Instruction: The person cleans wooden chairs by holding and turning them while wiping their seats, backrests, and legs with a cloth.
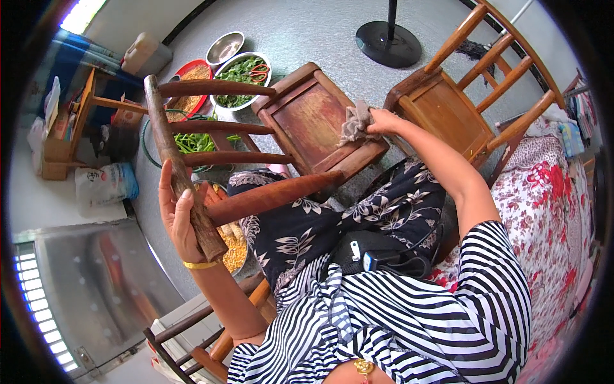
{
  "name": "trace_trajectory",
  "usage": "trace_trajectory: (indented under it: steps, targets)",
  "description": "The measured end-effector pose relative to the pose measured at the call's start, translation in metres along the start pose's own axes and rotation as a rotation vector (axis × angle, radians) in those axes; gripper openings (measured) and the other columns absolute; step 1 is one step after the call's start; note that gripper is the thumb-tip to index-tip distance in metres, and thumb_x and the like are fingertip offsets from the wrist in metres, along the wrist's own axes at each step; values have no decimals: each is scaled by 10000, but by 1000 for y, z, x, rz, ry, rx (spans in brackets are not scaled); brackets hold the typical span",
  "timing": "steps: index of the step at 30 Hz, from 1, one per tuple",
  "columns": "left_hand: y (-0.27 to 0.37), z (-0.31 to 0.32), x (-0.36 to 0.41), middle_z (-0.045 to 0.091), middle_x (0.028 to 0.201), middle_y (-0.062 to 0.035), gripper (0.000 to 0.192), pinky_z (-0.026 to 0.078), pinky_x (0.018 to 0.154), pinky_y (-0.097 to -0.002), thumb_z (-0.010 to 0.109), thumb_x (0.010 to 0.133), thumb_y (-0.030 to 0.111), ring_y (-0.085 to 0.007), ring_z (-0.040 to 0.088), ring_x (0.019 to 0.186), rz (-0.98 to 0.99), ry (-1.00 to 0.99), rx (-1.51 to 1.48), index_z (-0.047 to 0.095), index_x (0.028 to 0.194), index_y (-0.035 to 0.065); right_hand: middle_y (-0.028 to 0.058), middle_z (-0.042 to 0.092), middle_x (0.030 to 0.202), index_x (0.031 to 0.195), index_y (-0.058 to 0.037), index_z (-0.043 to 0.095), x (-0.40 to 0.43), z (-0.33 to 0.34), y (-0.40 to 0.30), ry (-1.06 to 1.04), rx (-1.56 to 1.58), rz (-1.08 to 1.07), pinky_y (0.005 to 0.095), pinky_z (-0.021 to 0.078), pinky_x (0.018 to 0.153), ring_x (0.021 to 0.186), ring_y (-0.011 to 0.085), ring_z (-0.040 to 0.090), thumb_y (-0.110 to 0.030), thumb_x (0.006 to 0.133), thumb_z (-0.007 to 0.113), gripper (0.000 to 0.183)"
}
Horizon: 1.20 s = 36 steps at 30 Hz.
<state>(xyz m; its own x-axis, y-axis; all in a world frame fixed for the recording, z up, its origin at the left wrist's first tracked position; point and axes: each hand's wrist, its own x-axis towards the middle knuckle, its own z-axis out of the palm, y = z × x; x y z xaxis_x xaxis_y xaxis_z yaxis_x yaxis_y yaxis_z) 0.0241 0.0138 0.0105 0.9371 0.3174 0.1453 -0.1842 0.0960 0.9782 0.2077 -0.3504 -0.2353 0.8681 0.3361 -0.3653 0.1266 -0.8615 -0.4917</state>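
Observation:
A worn wooden chair with a reddish-brown seat (314, 122) stands before my knees, its slatted back turned to my left. My left hand (180, 211) grips the top rail (168, 144) of that back near its closer end, thumb on one side and fingers on the other. In my right hand (383, 122) is a bunched grey-brown cloth (356, 124), pressed against the seat's right edge. The cloth hides part of that edge and my right fingertips.
A second wooden chair (448, 115) stands right, beside a floral-covered bed (537, 216). Ahead are a black round stand base (388, 44), a steel bowl (225, 48), a basin of greens with scissors (242, 79) and a red tray of grain (189, 86). Corn kernels (233, 252) lie left.

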Motion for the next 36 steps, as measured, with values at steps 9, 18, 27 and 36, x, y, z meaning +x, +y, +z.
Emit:
trace_trajectory:
  steps: [9,18,27,36]
  targets:
    - [3,3,-1,463,1225,-150,501,496,844,-342,504,796,-8,-241,483,1121,40,23,2,377,1280,10,201,535,1044,1128,-71,492,-76,18,4,158,-44,-189,420,399,874,996,374,497,-149,617,643,539]
    - [-6,-8,5,464,1206,-185,468,514,825,-368,500,797,-28,-274,512,1083,88,-6,-30,392,1253,-21,177,438,1187,1171,-80,474,-112,72,-62,213,-186,-573,396,280,1009,1121,368,385,-24,577,617,613]
    - [-5,-7,1,478,1192,-178,466,511,826,-376,497,797,-33,-268,520,1076,73,39,-43,398,1253,-13,154,504,1074,1058,-38,519,-98,57,-118,212,385,-746,389,351,931,1064,329,454,-123,648,667,445]
    - [-8,-6,5,503,1159,-184,463,501,836,-363,478,807,-32,-260,537,1050,52,27,-7,384,1260,-16,133,579,1012,1053,-62,569,-79,-11,-245,-119,734,-978,331,416,844,948,236,549,-383,699,572,478]
